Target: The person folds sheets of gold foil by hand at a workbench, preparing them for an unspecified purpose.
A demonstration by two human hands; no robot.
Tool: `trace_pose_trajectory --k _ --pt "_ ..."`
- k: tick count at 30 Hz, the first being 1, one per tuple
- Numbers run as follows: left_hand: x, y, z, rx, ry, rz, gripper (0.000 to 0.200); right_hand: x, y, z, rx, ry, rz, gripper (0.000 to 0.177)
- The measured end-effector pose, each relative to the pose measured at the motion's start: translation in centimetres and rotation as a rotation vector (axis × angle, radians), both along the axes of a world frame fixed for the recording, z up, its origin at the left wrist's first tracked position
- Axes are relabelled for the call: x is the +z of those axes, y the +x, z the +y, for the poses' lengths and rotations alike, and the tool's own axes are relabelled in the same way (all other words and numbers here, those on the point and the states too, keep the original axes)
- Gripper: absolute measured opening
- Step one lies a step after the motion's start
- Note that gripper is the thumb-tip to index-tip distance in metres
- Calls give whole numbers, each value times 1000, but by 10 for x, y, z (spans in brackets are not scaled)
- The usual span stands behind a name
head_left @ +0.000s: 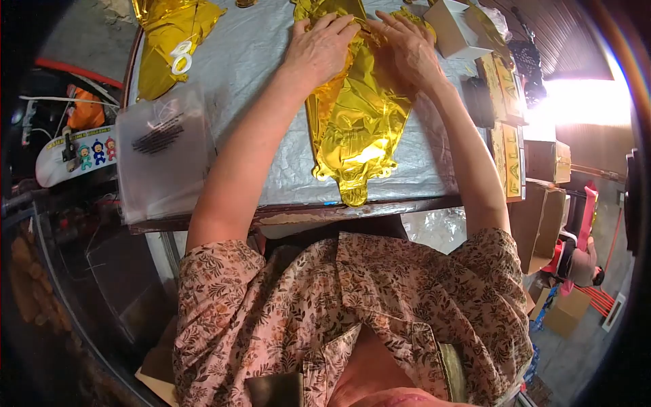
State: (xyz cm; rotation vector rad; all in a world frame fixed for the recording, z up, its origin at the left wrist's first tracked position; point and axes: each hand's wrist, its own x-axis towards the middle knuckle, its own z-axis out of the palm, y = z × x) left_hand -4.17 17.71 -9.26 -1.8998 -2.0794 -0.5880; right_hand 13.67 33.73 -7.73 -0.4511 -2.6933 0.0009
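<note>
A shiny gold foil balloon [363, 125] lies flat and creased on the table, its narrow tab pointing toward my body. My left hand [320, 47] rests on the foil's far left part, palm down with fingers stretched forward. Across from it, my right hand [409, 54] lies on the far right part, its fingers extended and slightly spread. Both hands touch the foil, and neither is wrapped round anything. The far end of the balloon runs up to the top edge of the view.
Another gold foil piece [169, 41] with white rings [181, 57] lies at the table's far left. A clear plastic sleeve [166, 159] with dark marks sits nearer. At right stand a white box [458, 28] and yellow lettered boxes [500, 129]. A person [580, 264] is farther right.
</note>
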Motion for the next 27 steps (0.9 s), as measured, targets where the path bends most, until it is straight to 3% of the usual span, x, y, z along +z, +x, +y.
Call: trace_pose_trajectory --k 4,7,10,12,16,18,20,22,27 --pt "0 0 1 -4 14 -1 48 -1 3 0 26 116 -86 60" --pt "1 -1 0 -14 11 -17 47 1 7 -1 4 137 -113 53" --pt "-1 0 1 -25 16 -21 46 9 17 -6 92 126 32 48" --pt "-3 -3 3 -14 23 -20 46 35 31 -22 -365 -582 38 38" --pt "-3 -1 1 -9 7 -15 48 46 60 -21 -595 -346 -28 35" --pt "0 0 1 -4 -24 -8 49 36 54 -26 -796 -195 -74 43" --pt "1 -1 2 9 -69 -4 50 25 42 -31 -829 -181 -62 51" --pt "0 -4 2 1 -61 1 49 5 30 -26 -855 -67 130 49" --pt "0 -2 2 8 -51 -8 48 0 16 -23 -902 -140 190 40"
